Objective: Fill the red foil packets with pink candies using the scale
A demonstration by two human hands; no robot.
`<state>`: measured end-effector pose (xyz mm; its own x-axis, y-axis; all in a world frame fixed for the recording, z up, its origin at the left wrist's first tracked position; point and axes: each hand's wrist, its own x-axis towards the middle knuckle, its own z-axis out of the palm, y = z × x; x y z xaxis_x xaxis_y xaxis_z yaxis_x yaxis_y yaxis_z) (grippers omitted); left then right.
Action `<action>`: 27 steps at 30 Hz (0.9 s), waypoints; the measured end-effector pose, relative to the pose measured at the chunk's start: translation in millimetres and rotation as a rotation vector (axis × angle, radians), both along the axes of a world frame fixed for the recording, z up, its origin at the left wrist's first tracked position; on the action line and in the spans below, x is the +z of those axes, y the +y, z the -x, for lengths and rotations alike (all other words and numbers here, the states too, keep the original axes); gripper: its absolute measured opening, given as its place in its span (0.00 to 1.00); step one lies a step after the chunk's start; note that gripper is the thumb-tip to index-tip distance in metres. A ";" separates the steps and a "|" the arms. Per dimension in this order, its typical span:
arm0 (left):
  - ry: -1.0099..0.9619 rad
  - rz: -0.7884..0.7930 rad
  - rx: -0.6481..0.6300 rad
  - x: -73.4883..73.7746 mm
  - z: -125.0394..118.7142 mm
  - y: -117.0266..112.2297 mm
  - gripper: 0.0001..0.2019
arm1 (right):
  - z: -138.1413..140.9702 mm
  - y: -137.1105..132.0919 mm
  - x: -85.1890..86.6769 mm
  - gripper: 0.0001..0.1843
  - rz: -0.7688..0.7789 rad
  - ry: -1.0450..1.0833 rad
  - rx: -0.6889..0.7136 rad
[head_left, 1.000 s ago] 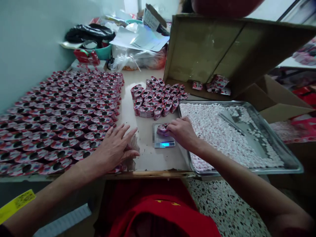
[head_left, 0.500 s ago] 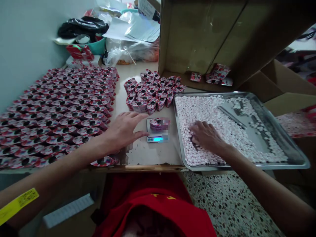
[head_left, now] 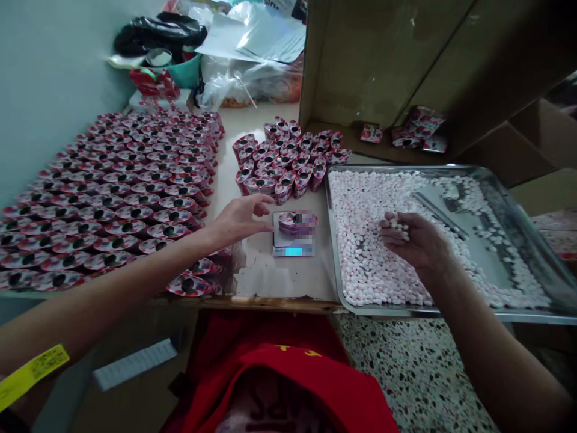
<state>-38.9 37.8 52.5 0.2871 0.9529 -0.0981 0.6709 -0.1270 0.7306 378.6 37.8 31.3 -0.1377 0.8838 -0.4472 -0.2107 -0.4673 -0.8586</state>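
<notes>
My left hand (head_left: pixel 241 219) hovers just left of a small digital scale (head_left: pixel 280 240), its fingers apart and holding nothing. On the scale stands a small red-and-white printed packet (head_left: pixel 288 224) with an opening in its top; part of the scale is blurred out. Above the metal tray (head_left: pixel 334 264), my right hand (head_left: pixel 421 243) is turned partly upward, fingers curled around several small white candy-like pieces (head_left: pixel 396 225). A spread of the same pinkish-white pieces (head_left: pixel 360 198) covers much of the tray.
Rows of printed packets (head_left: pixel 112 198) fill the table's left side. A smaller cluster (head_left: pixel 288 159) stands behind the scale. A flat metal strip (head_left: pixel 439 214) lies in the tray. Behind it, a large cardboard box (head_left: pixel 356 72) holds several packets. Plastic bags (head_left: pixel 252 81) lie at the back.
My right hand has risen from the pieces in the tray, moved right, and now holds some. My left hand's fingers have curled slightly beside the scale. The view has shifted a little.
</notes>
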 end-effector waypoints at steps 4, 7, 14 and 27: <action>0.012 0.028 -0.022 -4.1 -14.7 6.6 0.31 | 13.2 -4.7 0.4 0.14 -0.053 -0.165 0.091; 0.019 0.026 -0.027 -8.4 -21.5 9.5 0.33 | 18.3 -4.4 10.6 0.19 -0.054 -0.290 0.325; -0.019 -0.004 -0.095 -25.0 -28.8 15.8 0.34 | 61.1 10.1 36.8 0.22 0.066 -0.170 0.366; -0.043 -0.050 -0.110 -3.2 18.7 15.7 0.22 | 164.4 39.8 75.8 0.07 -0.625 -1.008 0.918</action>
<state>-57.6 53.5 49.4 0.3930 0.9188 -0.0364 0.6193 -0.2353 0.7491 214.2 77.6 107.1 -0.6079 0.7421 -0.2824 0.7298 0.3821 -0.5669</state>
